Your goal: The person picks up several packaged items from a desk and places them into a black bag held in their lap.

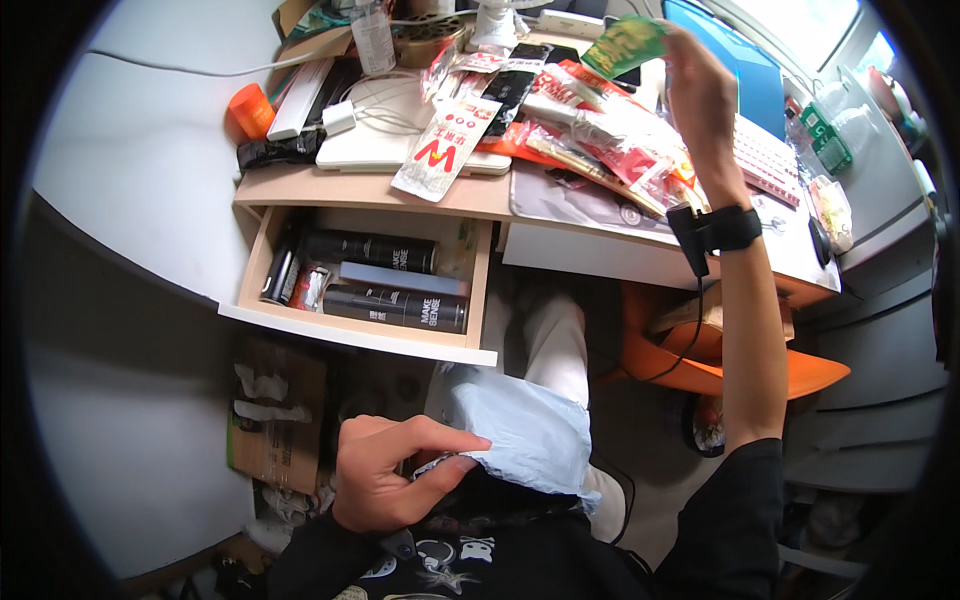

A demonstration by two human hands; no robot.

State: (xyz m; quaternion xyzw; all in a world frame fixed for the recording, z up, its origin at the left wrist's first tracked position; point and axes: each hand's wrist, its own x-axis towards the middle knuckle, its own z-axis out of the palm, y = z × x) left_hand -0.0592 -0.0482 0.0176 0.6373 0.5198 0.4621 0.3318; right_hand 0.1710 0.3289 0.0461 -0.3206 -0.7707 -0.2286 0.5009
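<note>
My left hand [401, 469] pinches the edge of a pale blue plastic bag [525, 427] between thumb and finger, over my lap. The bag's mouth gapes dark toward me, and what it holds is hidden. Up at the right, my right hand [701, 97] grips a green and yellow packet [626, 46] by its edge, above the desk. Below that packet lies a pile of wrapped disposable cutlery and sachets [592, 127]. One long white packet with red print [448, 148] juts over the desk's front edge.
An open drawer [356, 347] with several black cans [397, 306] sticks out at the left. On the desk are a white charger [339, 118] with a cable, an orange cup [252, 111], a clear bottle [373, 37] and a keyboard [765, 161]. An orange chair [795, 373] stands below.
</note>
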